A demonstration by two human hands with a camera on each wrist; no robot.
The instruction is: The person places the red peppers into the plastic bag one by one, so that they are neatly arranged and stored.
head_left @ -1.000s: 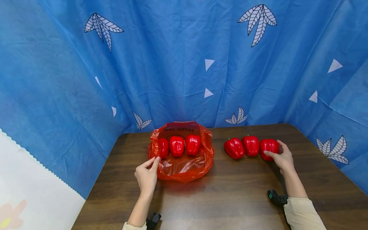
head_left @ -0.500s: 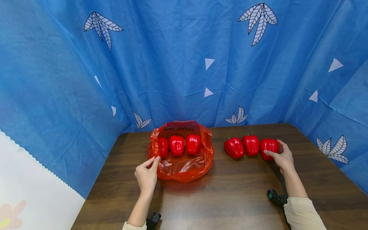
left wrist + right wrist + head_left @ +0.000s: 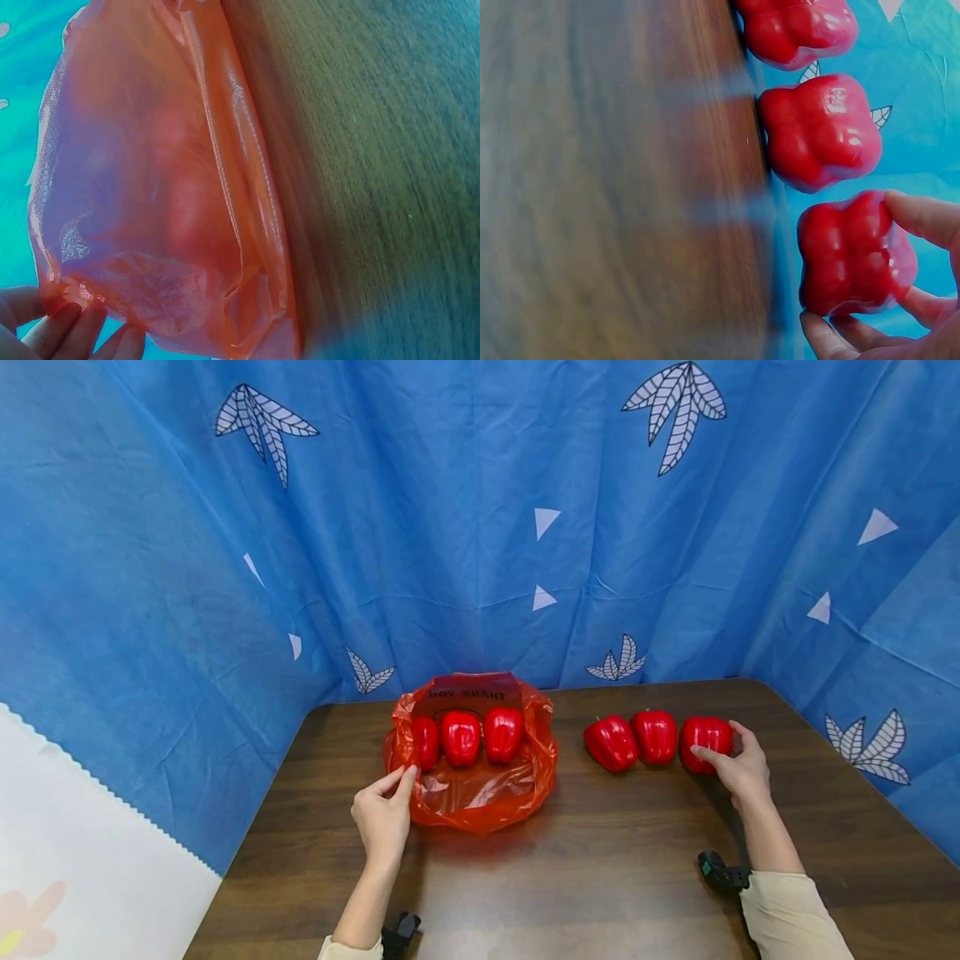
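Note:
My left hand point(image 3: 382, 818) pinches the left rim of a red plastic bag point(image 3: 480, 818) between thumb and fingers. Inside the bag, whose mouth gapes toward me, lie three red bell peppers point(image 3: 461, 738) in a row. In the left wrist view the thin bag wall point(image 3: 120, 187) hides most of what it holds. On the right, my right hand point(image 3: 741, 770) grips the rightmost red bell pepper point(image 3: 855, 255), thumb on one side and fingers on the other. Two more red bell peppers, a middle one point(image 3: 655, 737) and a left one point(image 3: 611, 744), lie beside it on the table.
The brown wooden table point(image 3: 570, 893) runs back to a blue curtain point(image 3: 480, 527) with white leaf prints, which also hangs along both sides. A white cloth point(image 3: 90, 843) with a scalloped edge lies at the left. Each wrist wears a black camera mount point(image 3: 722, 872).
The right hand and its bell pepper have shifted slightly to the right, widening the gap to the middle pepper. The left hand keeps its hold on the bag.

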